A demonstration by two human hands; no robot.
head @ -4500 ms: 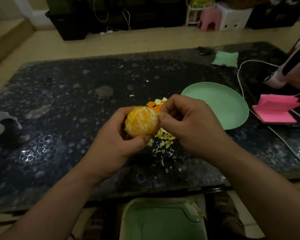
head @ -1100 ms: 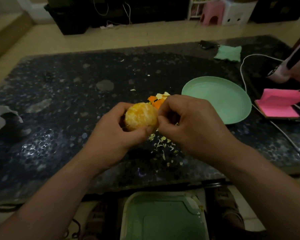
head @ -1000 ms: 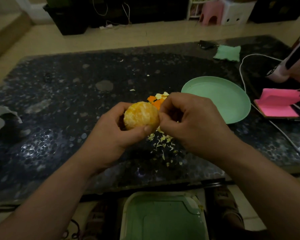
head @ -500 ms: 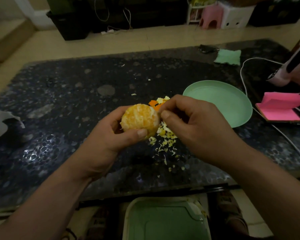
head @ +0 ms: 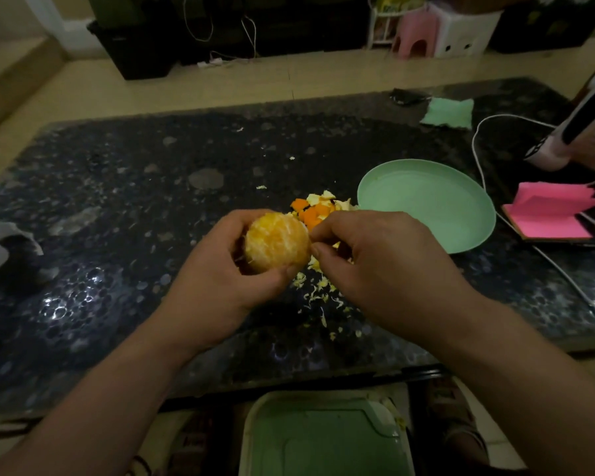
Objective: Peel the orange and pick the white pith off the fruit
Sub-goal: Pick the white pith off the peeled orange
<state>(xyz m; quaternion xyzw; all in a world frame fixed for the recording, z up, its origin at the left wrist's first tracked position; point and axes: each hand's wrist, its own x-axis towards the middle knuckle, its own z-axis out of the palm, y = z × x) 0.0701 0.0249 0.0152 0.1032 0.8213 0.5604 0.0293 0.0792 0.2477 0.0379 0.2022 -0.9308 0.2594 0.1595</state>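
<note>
A peeled orange [head: 277, 243] with streaks of white pith is held above the dark table. My left hand [head: 217, 283] grips it from below and behind, thumb across its near side. My right hand [head: 382, 266] sits just right of the fruit, with thumb and forefinger pinched together at its right edge; whether a bit of pith is between them is too small to tell. Orange peel pieces [head: 311, 209] lie behind the hands, and pith scraps [head: 323, 297] are scattered on the table beneath them.
A green plate [head: 426, 204] sits to the right of the peel. Further right lie a pink notepad [head: 550, 216], a white cable [head: 478, 146] and a pink-and-white appliance [head: 577, 132]. A green cloth [head: 449, 113] is at the back. A green bin [head: 323, 438] stands below the table edge.
The orange has been turned slightly in my left hand. My right hand's pinching fingers stay at the fruit's right edge, shifting a little.
</note>
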